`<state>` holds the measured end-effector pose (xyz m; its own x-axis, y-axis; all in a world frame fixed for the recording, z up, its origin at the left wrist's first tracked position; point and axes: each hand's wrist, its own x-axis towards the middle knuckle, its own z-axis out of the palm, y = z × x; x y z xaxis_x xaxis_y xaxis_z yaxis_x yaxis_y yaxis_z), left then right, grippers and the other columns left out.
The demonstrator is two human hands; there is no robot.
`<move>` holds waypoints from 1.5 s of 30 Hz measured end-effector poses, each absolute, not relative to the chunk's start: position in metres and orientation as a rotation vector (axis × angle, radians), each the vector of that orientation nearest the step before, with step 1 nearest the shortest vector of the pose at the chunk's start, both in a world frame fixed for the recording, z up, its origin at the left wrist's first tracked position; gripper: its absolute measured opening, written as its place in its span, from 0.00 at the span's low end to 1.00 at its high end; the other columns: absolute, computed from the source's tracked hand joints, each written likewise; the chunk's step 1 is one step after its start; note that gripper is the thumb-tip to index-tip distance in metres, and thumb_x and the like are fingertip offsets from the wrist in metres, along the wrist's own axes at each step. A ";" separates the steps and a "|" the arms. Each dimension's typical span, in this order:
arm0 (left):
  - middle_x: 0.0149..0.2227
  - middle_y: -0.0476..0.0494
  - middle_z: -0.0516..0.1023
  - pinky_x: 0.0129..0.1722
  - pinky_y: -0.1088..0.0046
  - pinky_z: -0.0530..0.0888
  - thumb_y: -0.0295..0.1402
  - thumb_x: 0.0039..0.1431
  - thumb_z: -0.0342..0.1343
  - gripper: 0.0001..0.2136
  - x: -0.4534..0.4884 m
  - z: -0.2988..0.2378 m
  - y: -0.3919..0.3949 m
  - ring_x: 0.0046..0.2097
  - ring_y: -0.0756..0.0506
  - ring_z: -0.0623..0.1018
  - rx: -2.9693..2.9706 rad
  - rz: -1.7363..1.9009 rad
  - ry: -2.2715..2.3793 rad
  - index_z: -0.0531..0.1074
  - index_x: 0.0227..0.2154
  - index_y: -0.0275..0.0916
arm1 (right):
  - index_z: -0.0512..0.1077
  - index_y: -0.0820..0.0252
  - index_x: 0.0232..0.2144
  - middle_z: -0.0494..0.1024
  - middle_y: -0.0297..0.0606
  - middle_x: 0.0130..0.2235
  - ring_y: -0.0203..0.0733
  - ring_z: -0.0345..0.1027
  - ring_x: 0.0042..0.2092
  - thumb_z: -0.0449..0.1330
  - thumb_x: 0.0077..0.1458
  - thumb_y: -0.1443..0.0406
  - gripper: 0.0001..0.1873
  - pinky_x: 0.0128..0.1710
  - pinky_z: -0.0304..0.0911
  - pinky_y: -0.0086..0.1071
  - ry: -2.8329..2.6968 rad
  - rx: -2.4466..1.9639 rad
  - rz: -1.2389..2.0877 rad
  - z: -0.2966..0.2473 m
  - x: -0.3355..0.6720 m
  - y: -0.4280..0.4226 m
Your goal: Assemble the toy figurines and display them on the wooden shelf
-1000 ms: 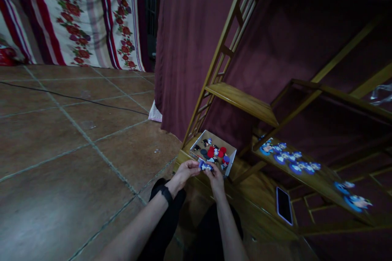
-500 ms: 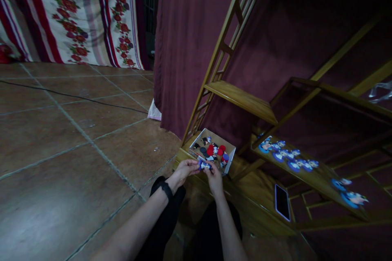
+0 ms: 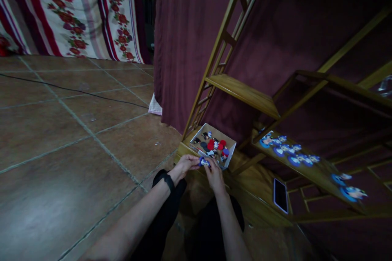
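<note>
Between my two hands is a small blue-and-white figurine [image 3: 204, 162], held in front of an open cardboard box. My left hand [image 3: 186, 164], with a dark band on its wrist, pinches the figurine's left side. The fingers of my right hand [image 3: 214, 174] close on its right side. Just beyond them the box [image 3: 232, 155] sits on the lower wooden shelf. Red, black, blue and white small pieces [image 3: 211, 144] lie loose in it; their exact kind is too small to tell.
On a raised wooden shelf [image 3: 324, 183] at right stand several blue-based figurines [image 3: 288, 149]. A phone [image 3: 281, 195] lies on the lower shelf. A wooden upright [image 3: 222, 45] rises behind the box, before a maroon curtain [image 3: 183, 49]. A black cable [image 3: 76, 91] crosses the tiled floor [image 3: 76, 163].
The figurine looks slightly turned between my fingers, both hands staying on it. The whole view has shifted a little; the box and shelves hold their places.
</note>
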<state>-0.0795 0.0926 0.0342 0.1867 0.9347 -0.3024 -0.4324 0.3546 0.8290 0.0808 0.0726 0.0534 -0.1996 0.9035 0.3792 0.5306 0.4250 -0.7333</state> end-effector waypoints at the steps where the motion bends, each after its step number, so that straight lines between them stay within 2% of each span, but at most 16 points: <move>1: 0.27 0.42 0.78 0.35 0.68 0.73 0.33 0.32 0.68 0.15 -0.079 0.034 0.093 0.30 0.47 0.76 0.671 1.066 0.932 0.76 0.26 0.33 | 0.69 0.53 0.44 0.72 0.39 0.45 0.43 0.63 0.48 0.51 0.53 0.64 0.16 0.50 0.57 0.38 -1.876 -1.227 0.578 0.053 0.081 0.072; 18: 0.24 0.42 0.78 0.32 0.69 0.72 0.35 0.30 0.68 0.16 -0.069 0.038 0.087 0.26 0.49 0.74 0.734 1.119 0.983 0.76 0.25 0.32 | 0.70 0.57 0.42 0.73 0.42 0.42 0.44 0.66 0.44 0.52 0.51 0.66 0.15 0.46 0.60 0.38 -1.803 -1.352 0.475 0.043 0.081 0.074; 25: 0.23 0.43 0.77 0.31 0.70 0.72 0.37 0.30 0.68 0.16 -0.070 0.037 0.087 0.26 0.49 0.75 0.734 1.113 0.995 0.76 0.23 0.31 | 0.68 0.58 0.42 0.72 0.43 0.42 0.43 0.66 0.45 0.49 0.52 0.68 0.15 0.46 0.60 0.37 -1.919 -1.324 0.373 0.043 0.079 0.072; 31: 0.25 0.41 0.78 0.31 0.69 0.73 0.35 0.29 0.68 0.16 -0.074 0.036 0.088 0.27 0.47 0.76 0.711 1.067 0.980 0.75 0.24 0.31 | 0.67 0.56 0.44 0.71 0.41 0.42 0.43 0.66 0.45 0.48 0.53 0.69 0.16 0.46 0.61 0.36 -2.020 -1.294 0.334 0.047 0.079 0.068; 37: 0.21 0.45 0.76 0.30 0.71 0.73 0.32 0.30 0.68 0.13 -0.070 0.036 0.087 0.24 0.50 0.75 0.695 1.114 1.009 0.75 0.23 0.31 | 0.68 0.57 0.42 0.72 0.42 0.40 0.43 0.66 0.44 0.50 0.53 0.68 0.14 0.46 0.61 0.37 -1.965 -1.308 0.342 0.046 0.081 0.072; 45: 0.25 0.41 0.78 0.32 0.69 0.75 0.29 0.33 0.68 0.12 -0.080 0.040 0.087 0.28 0.47 0.77 0.695 1.028 0.962 0.75 0.24 0.31 | 0.65 0.57 0.45 0.70 0.43 0.43 0.43 0.65 0.45 0.47 0.54 0.69 0.17 0.46 0.62 0.37 -2.118 -1.259 0.330 0.048 0.081 0.069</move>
